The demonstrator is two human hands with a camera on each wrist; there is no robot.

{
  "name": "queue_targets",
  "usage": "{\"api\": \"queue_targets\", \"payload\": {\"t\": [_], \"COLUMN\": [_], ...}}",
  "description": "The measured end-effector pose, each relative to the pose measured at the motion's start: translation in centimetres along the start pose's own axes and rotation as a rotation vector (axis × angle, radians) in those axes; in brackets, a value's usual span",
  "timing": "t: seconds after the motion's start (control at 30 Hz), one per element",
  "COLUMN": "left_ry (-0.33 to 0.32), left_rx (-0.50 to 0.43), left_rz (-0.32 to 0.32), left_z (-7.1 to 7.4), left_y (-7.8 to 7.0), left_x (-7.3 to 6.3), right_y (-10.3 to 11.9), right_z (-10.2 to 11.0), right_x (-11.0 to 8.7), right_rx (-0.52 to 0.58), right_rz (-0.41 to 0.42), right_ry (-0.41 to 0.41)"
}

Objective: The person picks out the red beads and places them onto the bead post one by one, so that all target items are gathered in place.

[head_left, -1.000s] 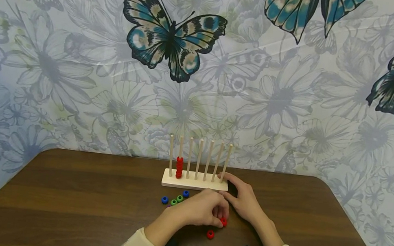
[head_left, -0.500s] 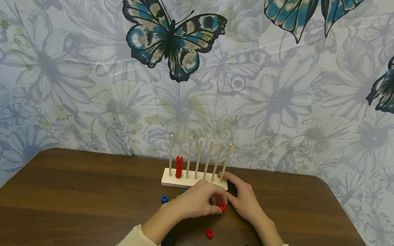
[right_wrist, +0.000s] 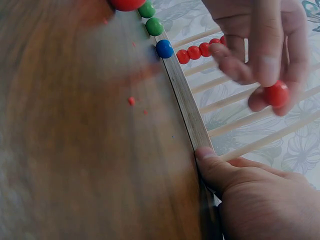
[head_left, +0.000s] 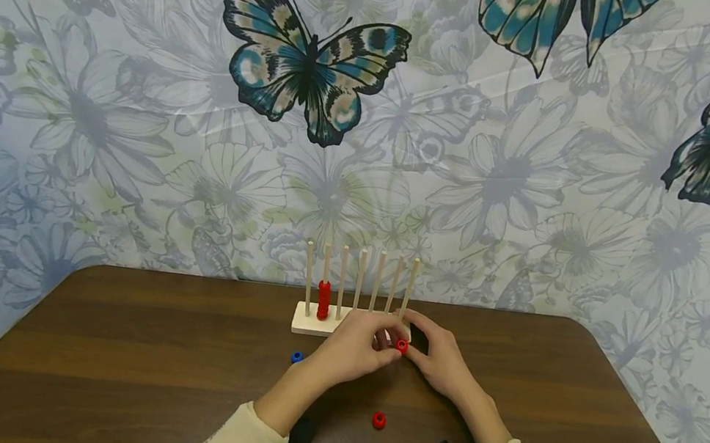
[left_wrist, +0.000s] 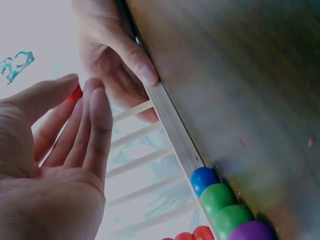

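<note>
My left hand (head_left: pixel 356 347) pinches a red bead (head_left: pixel 402 346) between thumb and fingertips, in front of the right end of a wooden peg stand (head_left: pixel 309 324). In the right wrist view the bead (right_wrist: pixel 276 94) hangs clear of the upright pegs. With its thumb on the base's front edge and its fingers behind, my right hand (head_left: pixel 443 358) grips the stand's right end. Several red beads (head_left: pixel 323 301) are stacked on the second peg from the left. The left hand covers part of the base and pegs in the head view.
One loose red bead (head_left: pixel 379 420) lies nearer me on the brown table (head_left: pixel 144 366). By the stand's front edge are a blue bead (left_wrist: pixel 204 180), green beads (left_wrist: pixel 217 200) and a purple bead (left_wrist: pixel 251 232). A patterned butterfly cloth (head_left: pixel 507 174) hangs behind the table.
My left hand has carried the red bead away from me, up toward the stand's right end. The right hand keeps its grip in the same place.
</note>
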State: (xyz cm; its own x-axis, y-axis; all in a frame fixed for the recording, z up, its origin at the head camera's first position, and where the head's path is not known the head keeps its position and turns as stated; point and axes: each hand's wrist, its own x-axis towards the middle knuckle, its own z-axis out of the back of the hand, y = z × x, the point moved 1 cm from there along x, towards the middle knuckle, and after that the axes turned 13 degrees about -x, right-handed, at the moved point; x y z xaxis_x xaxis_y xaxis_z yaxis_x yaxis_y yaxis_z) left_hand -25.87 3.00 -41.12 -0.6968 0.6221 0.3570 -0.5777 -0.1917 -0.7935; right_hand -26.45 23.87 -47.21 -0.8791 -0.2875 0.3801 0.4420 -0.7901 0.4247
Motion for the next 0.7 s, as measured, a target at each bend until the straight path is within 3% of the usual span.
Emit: {"api": "queue_targets", "payload": {"t": [0.2, 0.43, 0.7], "left_ry": [-0.15, -0.347, -0.442], "left_rx": [-0.022, -0.028, -0.106], "left_rz": [-0.032, -0.121, -0.073], "left_z": [1.1, 3.1, 5.2], "left_y": [-0.5, -1.5, -1.9], "left_x": [0.1, 0.1, -0.1], "right_y": [0.1, 0.2, 0.4], "right_z": [0.1, 0.1, 0.2], "right_x": [0.0, 0.1, 0.1], "right_rx": [0.006, 0.022, 0.022], "right_rz": [-0.019, -0.017, -0.011], "right_ry": [0.015, 0.02, 0.024]}}
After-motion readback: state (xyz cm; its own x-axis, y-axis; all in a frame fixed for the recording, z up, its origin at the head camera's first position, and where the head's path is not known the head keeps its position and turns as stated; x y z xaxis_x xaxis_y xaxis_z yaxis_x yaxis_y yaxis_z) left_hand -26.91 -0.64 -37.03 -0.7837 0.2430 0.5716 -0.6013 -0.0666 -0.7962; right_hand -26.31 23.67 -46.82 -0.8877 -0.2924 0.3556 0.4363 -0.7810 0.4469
